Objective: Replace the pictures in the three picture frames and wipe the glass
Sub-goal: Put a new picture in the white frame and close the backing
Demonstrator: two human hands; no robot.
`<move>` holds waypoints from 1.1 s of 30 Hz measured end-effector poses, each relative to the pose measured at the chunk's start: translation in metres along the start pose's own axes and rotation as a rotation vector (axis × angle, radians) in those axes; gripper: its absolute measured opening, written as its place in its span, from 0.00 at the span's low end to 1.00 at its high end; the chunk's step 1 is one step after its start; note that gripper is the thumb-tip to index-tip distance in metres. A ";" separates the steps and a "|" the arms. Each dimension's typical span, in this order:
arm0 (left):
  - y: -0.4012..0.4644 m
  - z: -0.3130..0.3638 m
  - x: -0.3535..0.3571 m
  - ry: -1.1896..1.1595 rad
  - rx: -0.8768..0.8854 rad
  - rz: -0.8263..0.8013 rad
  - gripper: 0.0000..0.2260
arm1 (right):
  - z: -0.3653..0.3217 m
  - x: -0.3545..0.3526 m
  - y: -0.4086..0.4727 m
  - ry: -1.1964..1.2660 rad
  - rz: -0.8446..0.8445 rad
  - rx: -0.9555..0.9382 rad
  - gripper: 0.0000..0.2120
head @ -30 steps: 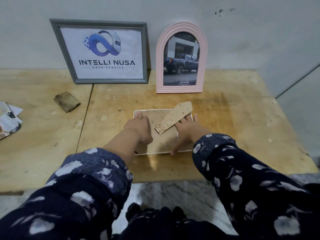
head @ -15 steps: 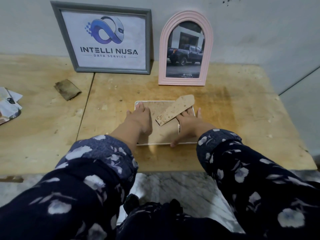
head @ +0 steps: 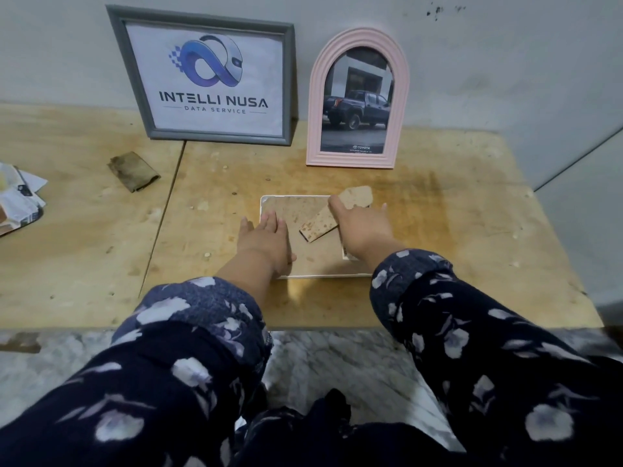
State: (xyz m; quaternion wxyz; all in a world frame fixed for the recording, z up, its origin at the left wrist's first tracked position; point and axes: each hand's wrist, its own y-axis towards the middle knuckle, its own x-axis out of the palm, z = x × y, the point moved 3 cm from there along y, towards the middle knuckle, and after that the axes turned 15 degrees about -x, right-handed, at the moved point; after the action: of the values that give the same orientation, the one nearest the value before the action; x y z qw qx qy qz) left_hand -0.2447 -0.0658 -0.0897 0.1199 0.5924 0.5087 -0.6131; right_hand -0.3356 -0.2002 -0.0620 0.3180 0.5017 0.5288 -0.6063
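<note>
- Head view: a white frame (head: 303, 203) is lying face down on the wooden table (head: 472, 230), nearer the front edge than the back, with its speckled brown backing board facing up.
- The left hand (head: 266, 241) is lying flat and spread on the left part of that backing, fingers pointing toward the wall and holding nothing.
- The right hand (head: 362, 227) is pressing down on the right part of the frame, fingers stretched forward; the index fingertip is touching the cardboard stand (head: 323, 220), which is sticking out slantwise from the backing toward the far right corner of the frame. Whether the stand is being pinched cannot be told.
- A grey frame (head: 286, 79) with an "INTELLI NUSA" logo print is leaning upright against the wall at the back edge of the table.
- Just to its right, a pink arched frame (head: 403, 96) with a pickup truck picture is standing at the back edge too.
- A folded brown cloth (head: 134, 170) is lying left of centre, well apart from the white frame.
- A pile of papers (head: 18, 200) is sitting at the left edge of the table.
- Both arms are wearing dark floral sleeves (head: 188, 332).
</note>
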 end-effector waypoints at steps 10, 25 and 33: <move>0.008 -0.021 -0.017 -0.551 0.071 0.029 0.20 | -0.012 0.003 0.016 -0.418 0.199 -0.135 0.18; 0.016 -0.097 -0.030 -1.266 -0.161 0.031 0.20 | -0.027 -0.038 0.025 0.709 0.411 -0.013 0.17; 0.023 -0.109 -0.034 -1.506 -0.191 -0.063 0.17 | -0.082 -0.064 0.019 1.273 0.253 0.071 0.18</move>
State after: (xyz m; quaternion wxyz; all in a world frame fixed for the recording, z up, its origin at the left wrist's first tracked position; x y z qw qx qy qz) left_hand -0.1519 -0.0081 -0.0482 0.4679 -0.0140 0.3571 -0.8083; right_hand -0.2767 -0.1348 -0.0023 -0.0053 0.8315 0.5304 -0.1652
